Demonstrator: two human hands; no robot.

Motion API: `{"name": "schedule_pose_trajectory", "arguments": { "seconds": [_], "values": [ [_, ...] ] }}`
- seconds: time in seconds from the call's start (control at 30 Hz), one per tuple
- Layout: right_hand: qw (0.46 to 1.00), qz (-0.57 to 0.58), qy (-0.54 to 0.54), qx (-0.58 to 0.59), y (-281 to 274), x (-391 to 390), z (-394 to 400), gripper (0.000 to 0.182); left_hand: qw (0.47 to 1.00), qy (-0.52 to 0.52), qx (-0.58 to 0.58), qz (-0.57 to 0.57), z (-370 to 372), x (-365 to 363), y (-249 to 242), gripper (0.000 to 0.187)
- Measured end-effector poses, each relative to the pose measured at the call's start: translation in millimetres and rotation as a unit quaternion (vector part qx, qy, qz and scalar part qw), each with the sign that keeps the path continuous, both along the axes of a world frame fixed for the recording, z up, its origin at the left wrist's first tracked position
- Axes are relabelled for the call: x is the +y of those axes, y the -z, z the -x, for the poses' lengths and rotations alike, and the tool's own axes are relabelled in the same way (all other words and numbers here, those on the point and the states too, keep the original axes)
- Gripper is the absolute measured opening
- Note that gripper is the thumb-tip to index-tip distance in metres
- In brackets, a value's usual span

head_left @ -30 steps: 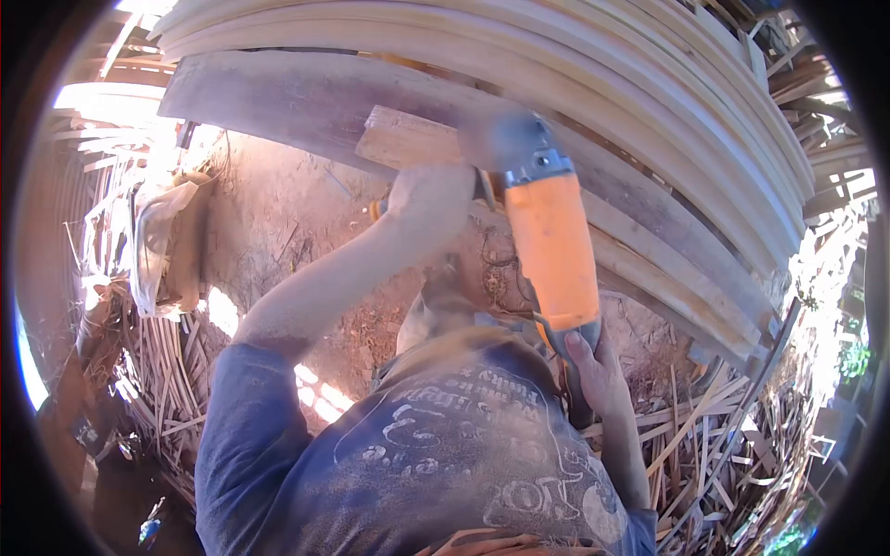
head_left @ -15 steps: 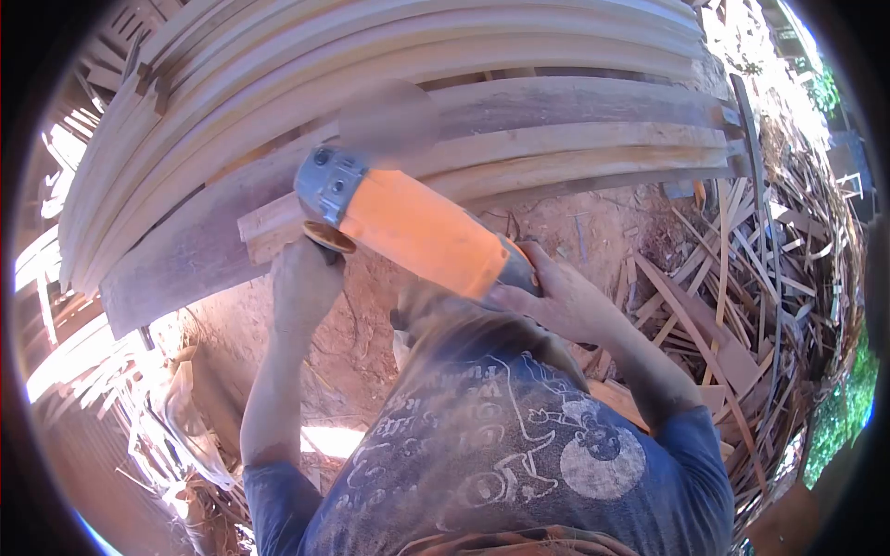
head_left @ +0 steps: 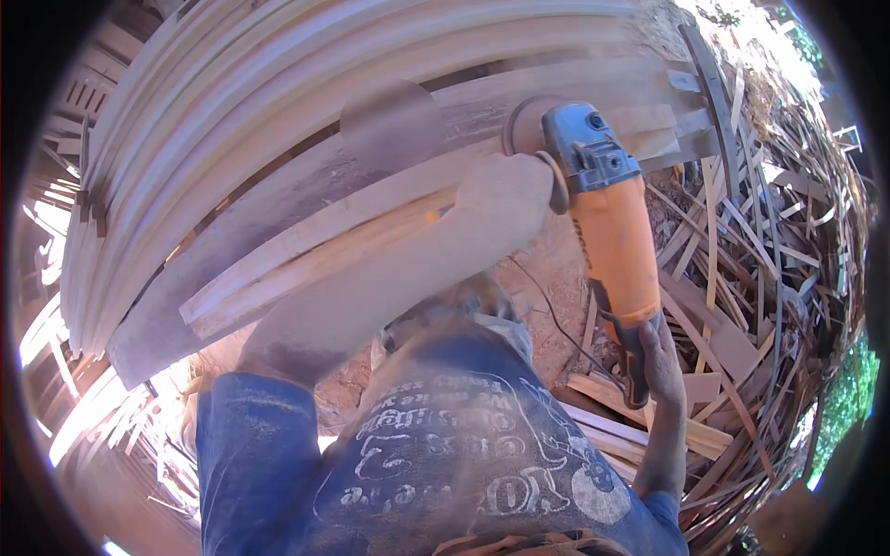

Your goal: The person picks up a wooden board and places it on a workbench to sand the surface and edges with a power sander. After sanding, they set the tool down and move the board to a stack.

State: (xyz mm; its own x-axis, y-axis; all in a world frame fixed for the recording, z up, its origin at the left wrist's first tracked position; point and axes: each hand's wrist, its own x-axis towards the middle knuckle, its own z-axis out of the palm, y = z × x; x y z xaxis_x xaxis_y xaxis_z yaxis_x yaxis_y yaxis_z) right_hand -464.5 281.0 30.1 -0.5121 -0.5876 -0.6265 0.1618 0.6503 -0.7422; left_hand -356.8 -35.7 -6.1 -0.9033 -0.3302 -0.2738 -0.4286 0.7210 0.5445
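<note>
An orange and grey angle grinder (head_left: 616, 246) points away from me at the right of centre, its round disc (head_left: 530, 125) over the near boards. My left hand (head_left: 510, 193) is closed round the side handle (head_left: 556, 183) by the grinder's head. At the rear end of the tool, my right hand (head_left: 661, 363) grips the dark handle. Beneath the disc and my left arm lie long pale wooden boards (head_left: 306, 243), side by side, with dust on them.
More long boards (head_left: 278, 79) are stacked across the far side. A dark bar (head_left: 709, 102) crosses their right ends. Wood strips and offcuts (head_left: 788, 250) are heaped at the right. A thin cord (head_left: 547, 301) runs over the reddish ground.
The grinder has swung from the centre to the right and turned to point away from me. Both my hands moved right with it, my left arm now stretching across the boards.
</note>
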Motion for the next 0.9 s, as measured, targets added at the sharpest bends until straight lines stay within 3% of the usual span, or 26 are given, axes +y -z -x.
{"name": "schedule_pose_trajectory", "arguments": {
  "seconds": [0.2, 0.3, 0.43, 0.53, 0.57, 0.6, 0.63, 0.67, 0.7, 0.77, 0.8, 0.87, 0.9],
  "values": [
    [0.993, -0.052, 0.098, -0.035, 12.2, 67.1, 120.9, 0.056, 0.997, 0.022, 0.071, -0.013, 141.8, 32.1, 9.5, 0.018],
    [0.975, -0.102, 0.199, 0.011, 23.6, 79.9, 150.8, 0.062, 0.996, 0.007, 0.077, 0.043, 206.1, 51.8, 19.2, 0.017],
    [0.976, -0.081, 0.201, -0.038, 15.9, 78.8, 156.9, 0.062, 0.986, 0.004, 0.099, 0.133, 234.9, 70.0, 30.1, 0.019],
    [0.978, -0.079, 0.192, -0.018, 15.0, 59.0, 114.3, 0.056, 0.978, 0.005, 0.158, 0.134, 174.3, 54.2, 36.8, 0.018],
    [0.979, -0.077, 0.188, -0.022, 17.0, 51.4, 97.2, 0.054, 0.989, 0.001, 0.098, 0.111, 136.4, 42.7, 18.3, 0.017],
    [0.994, -0.044, 0.103, -0.016, 15.3, 38.2, 74.6, 0.058, 0.996, -0.002, 0.038, 0.086, 95.7, 29.9, 0.0, 0.016],
    [0.996, -0.046, 0.08, -0.01, 15.0, 27.7, 51.5, 0.053, 0.998, 0.005, 0.038, 0.051, 62.1, 19.9, 22.8, 0.019],
    [1.0, 0.001, 0.01, -0.02, 7.9, 7.6, 26.3, 0.052, 0.998, -0.059, 0.021, 0.028, 16.9, 15.2, 16.7, 0.021],
    [0.999, -0.005, -0.022, -0.044, 5.3, -9.0, 5.7, 0.055, 0.99, -0.083, 0.056, 0.095, -29.6, 14.2, 17.1, 0.025],
    [0.992, -0.015, -0.088, -0.092, 0.2, -42.8, -35.1, 0.069, 0.983, -0.104, -0.073, 0.134, -109.9, 8.4, 13.7, 0.03],
    [0.988, -0.024, -0.125, -0.083, 3.7, -57.3, -54.0, 0.076, 0.963, -0.209, -0.155, 0.064, -137.1, 6.1, -3.7, 0.027],
    [0.966, 0.039, -0.255, 0.027, 16.1, -82.8, -82.0, 0.081, 0.942, -0.302, -0.127, 0.073, -207.9, 6.2, 1.3, 0.027],
    [0.952, 0.007, -0.305, 0.031, 11.2, -104.5, -92.6, 0.083, 0.926, -0.339, -0.148, 0.079, -232.2, 6.9, -2.3, 0.024]
  ]
}}
